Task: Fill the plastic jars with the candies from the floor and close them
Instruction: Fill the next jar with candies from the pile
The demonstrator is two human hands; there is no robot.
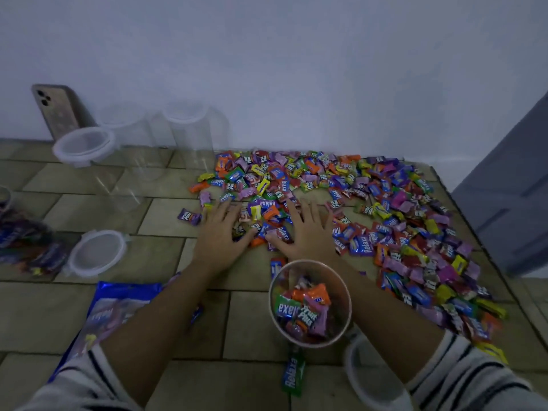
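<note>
Candies (400, 203) labelled Relaxa and Fruit Plus; left hand (219, 234) and right hand (305, 232) press them, each grip wide.

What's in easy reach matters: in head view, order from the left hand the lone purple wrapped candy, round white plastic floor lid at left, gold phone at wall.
1. Purple wrapped candy, beside left hand.
2. Round white plastic lid, lower left.
3. Gold phone, far wall.
</note>
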